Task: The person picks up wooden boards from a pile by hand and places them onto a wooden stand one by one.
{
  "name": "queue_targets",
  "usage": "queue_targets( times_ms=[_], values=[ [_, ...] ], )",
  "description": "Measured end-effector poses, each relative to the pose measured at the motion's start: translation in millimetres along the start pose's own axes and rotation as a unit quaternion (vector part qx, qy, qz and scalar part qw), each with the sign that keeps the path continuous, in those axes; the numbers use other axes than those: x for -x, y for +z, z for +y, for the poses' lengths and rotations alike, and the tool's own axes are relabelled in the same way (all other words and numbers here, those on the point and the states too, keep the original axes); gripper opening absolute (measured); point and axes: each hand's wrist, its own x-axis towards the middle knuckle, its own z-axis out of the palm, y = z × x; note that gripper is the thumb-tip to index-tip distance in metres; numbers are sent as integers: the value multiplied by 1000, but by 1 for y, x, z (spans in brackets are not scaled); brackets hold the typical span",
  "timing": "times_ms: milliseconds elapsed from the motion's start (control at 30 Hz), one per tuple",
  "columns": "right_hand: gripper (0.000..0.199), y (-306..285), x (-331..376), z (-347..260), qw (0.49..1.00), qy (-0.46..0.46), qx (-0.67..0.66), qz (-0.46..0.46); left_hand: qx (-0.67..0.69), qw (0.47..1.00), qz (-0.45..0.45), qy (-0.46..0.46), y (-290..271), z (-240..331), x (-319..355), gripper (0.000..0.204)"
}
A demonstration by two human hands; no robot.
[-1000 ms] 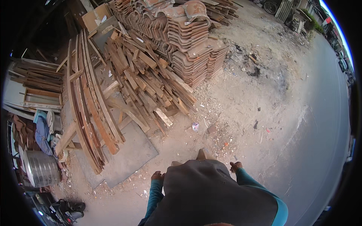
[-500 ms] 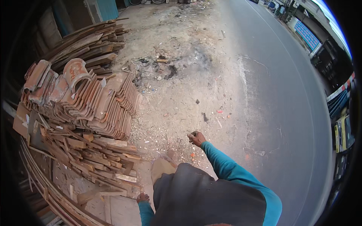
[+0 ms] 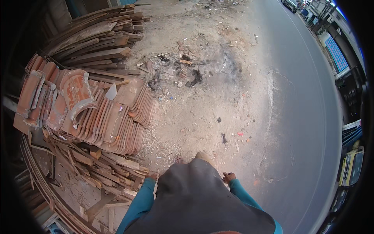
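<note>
My right hand hangs low beside the dark garment over my body, above the dirt verge. Its fingers are loosely bent and a little apart, with nothing visible in them. On the other side my left hand is down near the ends of a heap of wood pieces; most of its fingers are hidden or too small to read. I cannot tell whether it touches the wood. Ahead on the left stands a stack of clay roof tiles, topped by curved ridge tiles.
Beyond the tiles lies a pile of long timber. Rubble and charred debris are scattered over the dirt verge. A paved road runs along the right, with a yellow vehicle at its far side and a car up the road.
My right hand has drawn back from in front of me to my side. My left hand has come forward. The tiles and timber sit slightly differently in view.
</note>
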Motion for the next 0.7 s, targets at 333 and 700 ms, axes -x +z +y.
queue_targets(
  times_ms=[333,700],
  values=[
    [43,44,-149,-167,936,-200,290,19,-389,825,86,401,251,386,25,49],
    [40,62,-282,-740,962,-259,70,-50,-259,950,133,108,280,475,-4,39]
  ],
)
